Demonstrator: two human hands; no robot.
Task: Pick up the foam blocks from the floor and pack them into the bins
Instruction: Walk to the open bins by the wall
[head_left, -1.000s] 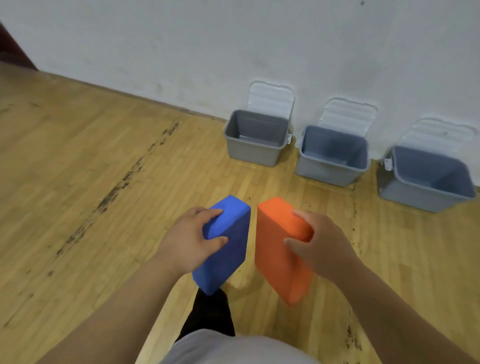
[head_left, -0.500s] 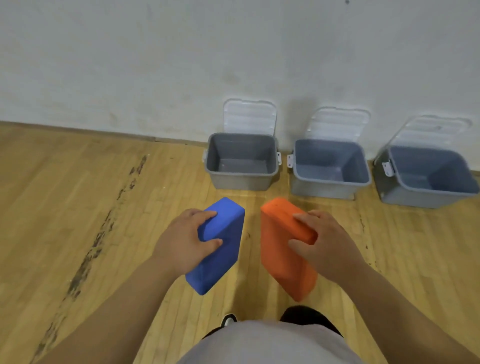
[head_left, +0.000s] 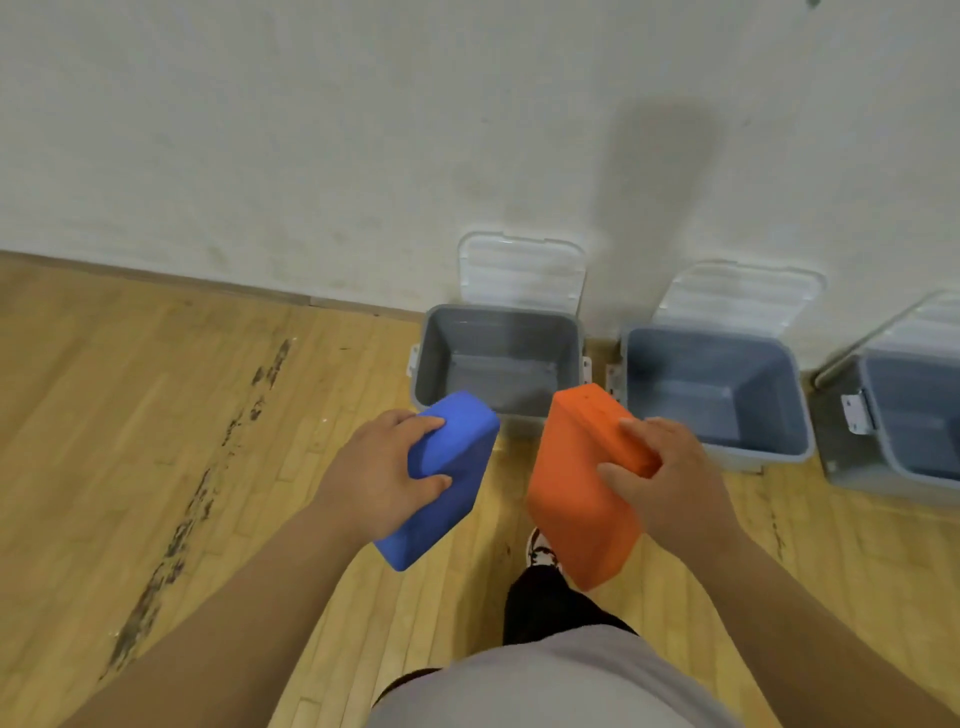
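Note:
My left hand (head_left: 376, 475) grips a blue foam block (head_left: 447, 483) by its left side, held above the floor. An orange foam block (head_left: 579, 499) is gripped by my right hand (head_left: 665, 480) on its right side. Both blocks hang side by side in front of three open grey bins along the wall. The blue block's top corner overlaps the near rim of the left bin (head_left: 519, 325), whose floor looks bare. The orange block's top edge is close to the middle bin (head_left: 717, 340). The right bin (head_left: 841, 415) is cut off by the frame edge.
Each bin has a white lid (head_left: 522, 270) leaning back against the white wall. The wooden floor (head_left: 156, 415) stretches to the left with a dark scuffed streak. My leg and a shoe (head_left: 540, 548) show below the blocks.
The bins have come much closer and now sit right ahead of the blocks. Both hands keep the same hold on their blocks.

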